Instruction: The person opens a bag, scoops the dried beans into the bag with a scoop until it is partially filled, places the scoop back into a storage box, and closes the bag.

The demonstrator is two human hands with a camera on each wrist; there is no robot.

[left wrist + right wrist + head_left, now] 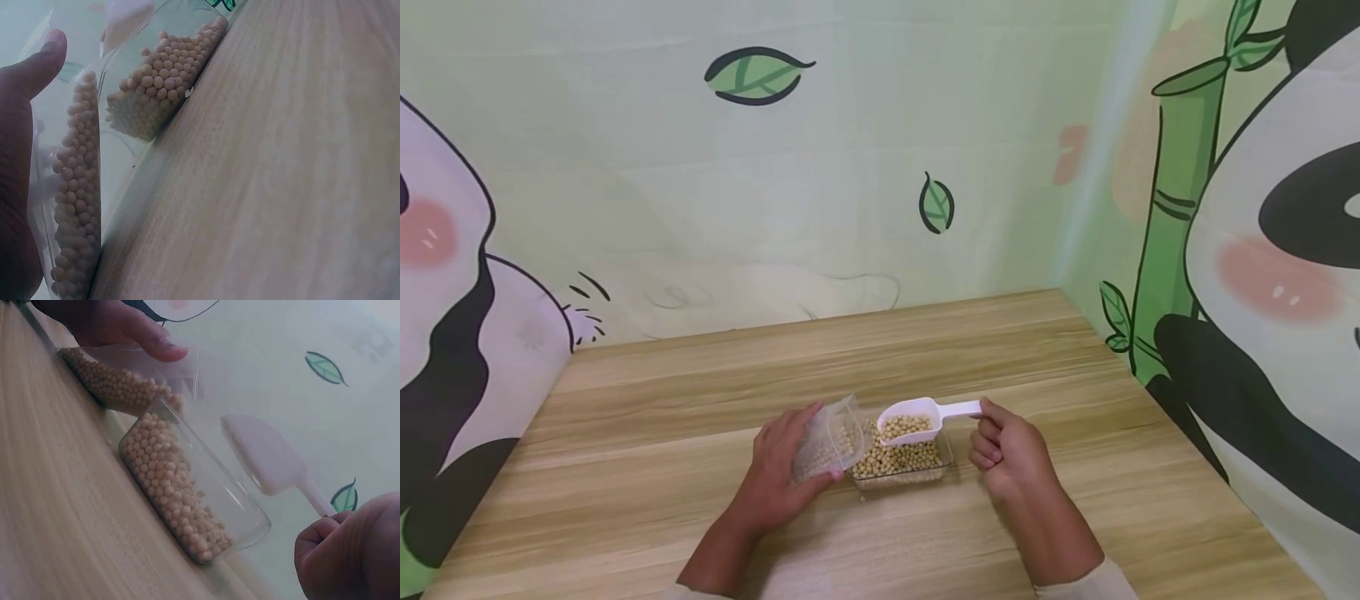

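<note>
My left hand [775,471] grips a clear plastic bag [820,454], its thumb on the near side. The bag lies tilted on the table, partly full of soybeans [79,187], its mouth toward a clear rectangular container [234,497]. More soybeans [165,472] fill much of that container. My right hand [1015,454] pinches the handle of a white scoop [958,409] between thumb and curled fingers. The scoop is held above the container, apart from it in the right wrist view, with soybeans [906,427] in its bowl. The left hand's far fingers are partly hidden behind the bag.
The wood-grain table [647,442] extends around the container. A stray bit [862,499] lies just in front of it. Behind the table hangs a pale green backdrop [850,167] printed with leaves, bamboo and pandas, which also runs along the right side.
</note>
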